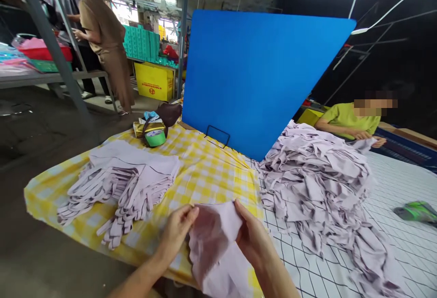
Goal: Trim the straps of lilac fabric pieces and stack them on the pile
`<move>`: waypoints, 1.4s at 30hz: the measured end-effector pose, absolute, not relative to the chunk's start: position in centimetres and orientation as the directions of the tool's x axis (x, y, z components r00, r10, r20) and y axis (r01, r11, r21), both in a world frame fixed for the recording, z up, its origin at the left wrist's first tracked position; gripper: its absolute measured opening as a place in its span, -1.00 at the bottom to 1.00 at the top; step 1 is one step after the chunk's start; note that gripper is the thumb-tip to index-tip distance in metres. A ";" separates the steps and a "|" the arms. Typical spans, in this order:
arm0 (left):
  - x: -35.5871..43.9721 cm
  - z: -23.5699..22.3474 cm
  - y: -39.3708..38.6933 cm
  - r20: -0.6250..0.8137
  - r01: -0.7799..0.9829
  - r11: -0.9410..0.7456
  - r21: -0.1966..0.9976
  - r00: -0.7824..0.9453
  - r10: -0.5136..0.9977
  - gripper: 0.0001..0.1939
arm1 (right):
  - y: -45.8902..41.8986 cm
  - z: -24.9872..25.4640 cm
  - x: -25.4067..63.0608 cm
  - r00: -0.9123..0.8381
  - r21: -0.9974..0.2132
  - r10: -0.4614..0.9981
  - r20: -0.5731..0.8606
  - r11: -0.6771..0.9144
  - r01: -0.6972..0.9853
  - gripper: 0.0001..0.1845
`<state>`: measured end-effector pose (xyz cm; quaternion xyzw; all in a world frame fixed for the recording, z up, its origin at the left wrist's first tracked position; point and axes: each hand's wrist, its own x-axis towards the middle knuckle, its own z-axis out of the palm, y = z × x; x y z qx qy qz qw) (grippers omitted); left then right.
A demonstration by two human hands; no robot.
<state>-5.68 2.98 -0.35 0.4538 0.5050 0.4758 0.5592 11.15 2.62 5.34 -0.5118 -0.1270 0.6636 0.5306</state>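
Head view: left hand (pixel 177 227) and right hand (pixel 252 234) pinching lilac garment (pixel 218 243) apart by top edge, near yellow checked cloth (pixel 211 170). Lower part hanging loose, possibly snagging at table edge; thin fabric possibly slipping from light fingertip grip.

"Report the table (pixel 32 197) covering."
"Yellow-and-white checked cloth (pixel 221 166) on the left part; white cloth with dark grid lines (pixel 396 179) on the right."
"Items, left edge?"
"Lilac fabric pieces with strips (pixel 126 161), stacked in layers."
"Far edge?"
"Green tape roll (pixel 155 139) and dark bag (pixel 170 113) near the far left corner. Blue panel (pixel 259 79), upright, tilted; black wire frame (pixel 218 136) at its base."
"Right part?"
"Loose lilac fabric heap (pixel 317 175); green-and-grey item (pixel 416 211), unidentifiable, towards the right edge."
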 end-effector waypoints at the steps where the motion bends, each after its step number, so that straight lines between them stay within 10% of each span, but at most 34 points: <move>1: -5.6 -0.3 2.7 -0.178 -0.110 0.191 0.975 0.120 0.977 -0.54 | 2.5 5.2 11.1 0.073 -0.734 0.844 -0.531 -0.415 -0.538 -0.77; 7: -5.2 0.2 2.1 -0.295 -0.361 0.384 0.850 0.277 0.914 -0.60 | 2.2 5.1 11.4 -0.063 -0.938 0.960 -0.273 -0.251 0.239 -0.65; 14: -5.8 0.3 1.9 -0.081 0.095 0.098 0.991 -0.164 0.983 -0.63 | 1.2 2.9 9.3 -0.107 -0.470 0.992 0.060 0.123 0.874 -0.82; 16: -6.6 0.7 1.8 -0.043 0.160 0.056 0.985 -0.084 0.996 -0.74 | 0.1 0.9 7.3 -0.145 -0.427 0.986 0.086 0.167 0.889 -0.83; 20: -8.4 0.1 1.9 -0.403 0.031 0.417 0.908 0.330 0.854 -0.63 | -2.2 -1.9 3.8 -0.316 -0.515 0.949 0.013 0.277 0.811 -0.57; 26: -9.8 -2.8 2.1 -0.509 -0.282 0.621 0.731 0.381 0.772 -0.64 | -2.5 -1.9 5.7 -0.300 -0.761 0.954 -0.018 0.181 0.623 -0.53; 32: -9.1 -2.8 2.9 -0.575 -0.573 0.623 0.533 0.295 0.763 -0.96 | -1.5 -4.4 8.2 -0.120 -0.606 0.983 0.136 0.178 0.775 -0.68; 37: -8.5 -2.3 3.6 -0.679 -0.638 0.712 0.294 0.385 0.625 -0.81 | -0.7 -5.1 6.6 -0.179 -0.513 0.981 0.079 0.194 0.836 -0.73; 42: -9.5 -2.5 3.5 -0.654 -0.638 0.702 0.316 0.389 0.648 -0.80 | -0.4 -2.6 8.2 -0.305 -0.922 0.947 -0.102 0.025 0.385 -0.84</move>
